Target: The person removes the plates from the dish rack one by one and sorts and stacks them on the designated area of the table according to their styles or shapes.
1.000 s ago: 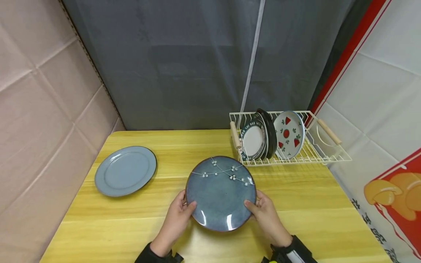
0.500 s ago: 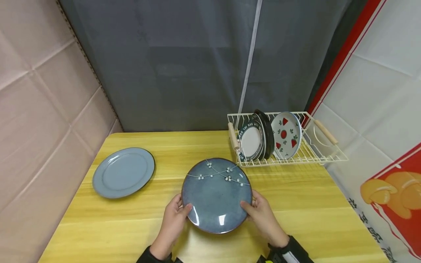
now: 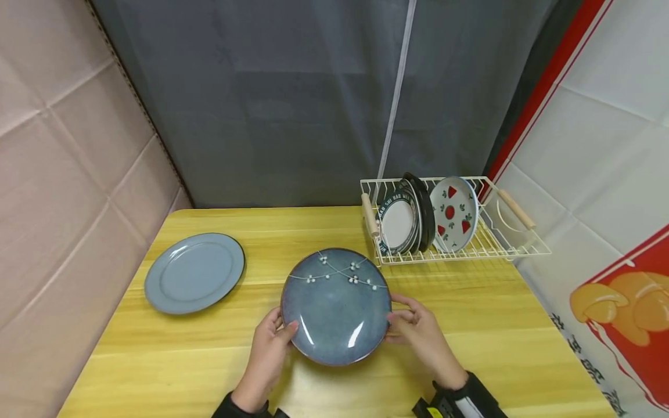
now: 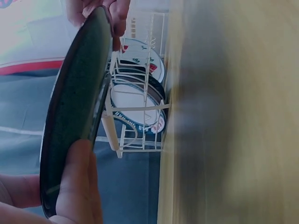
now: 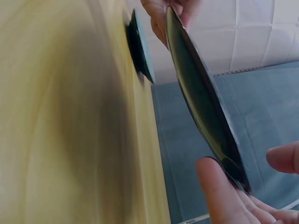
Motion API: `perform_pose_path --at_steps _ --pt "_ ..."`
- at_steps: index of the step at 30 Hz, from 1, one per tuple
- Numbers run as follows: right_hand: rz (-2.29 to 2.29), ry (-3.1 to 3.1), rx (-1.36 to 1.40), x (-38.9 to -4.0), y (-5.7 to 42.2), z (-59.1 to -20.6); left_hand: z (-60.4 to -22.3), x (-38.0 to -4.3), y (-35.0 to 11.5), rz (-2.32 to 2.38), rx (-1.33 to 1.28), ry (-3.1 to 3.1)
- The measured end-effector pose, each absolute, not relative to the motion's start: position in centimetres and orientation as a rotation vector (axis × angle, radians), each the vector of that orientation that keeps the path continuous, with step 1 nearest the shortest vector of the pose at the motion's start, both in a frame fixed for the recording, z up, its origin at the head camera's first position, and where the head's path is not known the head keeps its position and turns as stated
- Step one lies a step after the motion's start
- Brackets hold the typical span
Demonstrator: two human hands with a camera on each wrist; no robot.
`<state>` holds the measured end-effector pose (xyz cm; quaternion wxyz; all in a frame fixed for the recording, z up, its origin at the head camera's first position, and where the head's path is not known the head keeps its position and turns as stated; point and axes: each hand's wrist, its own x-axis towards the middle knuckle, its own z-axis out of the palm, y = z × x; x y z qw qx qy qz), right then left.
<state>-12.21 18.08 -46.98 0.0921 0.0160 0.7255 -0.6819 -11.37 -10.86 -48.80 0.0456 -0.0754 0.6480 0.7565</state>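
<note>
A round blue-grey plate (image 3: 336,313) with a dark rim and a white blossom-branch pattern is held above the wooden table, face up in the head view. My left hand (image 3: 266,351) grips its left edge, thumb on the face and fingers underneath. At the right edge is my right hand (image 3: 418,334), its fingers loosely extended against the plate's side and underside. In the right wrist view the right thumb (image 5: 284,157) stands apart from the plate (image 5: 205,100). The left wrist view shows the left thumb or finger lying along the plate's underside (image 4: 77,98).
A plain grey-blue plate (image 3: 195,273) lies on the left of the table (image 3: 172,360). At the back right a cream wire dish rack (image 3: 496,247) with wooden handles holds several upright plates, including a strawberry-patterned plate (image 3: 455,215). Covered walls (image 3: 73,186) bound the table.
The plate has shifted slightly left in the head view, as has the scene. My right hand has loosened: its thumb has come off the plate's face and its fingers have spread.
</note>
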Motion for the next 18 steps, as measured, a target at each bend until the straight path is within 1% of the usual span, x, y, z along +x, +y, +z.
perform_pose_path --at_steps 8,15,18 --pt "-2.047 2.192 0.132 -12.5 19.4 -46.0 -48.4 -11.9 -12.6 2.44 -0.388 1.844" --pt "-2.088 2.24 0.192 -12.6 20.8 -45.6 -48.0 -12.5 -15.4 2.514 -0.507 1.856" --pt "-2.106 2.262 0.17 -12.6 21.2 -45.6 -47.9 -12.7 -16.8 2.536 -0.553 1.866"
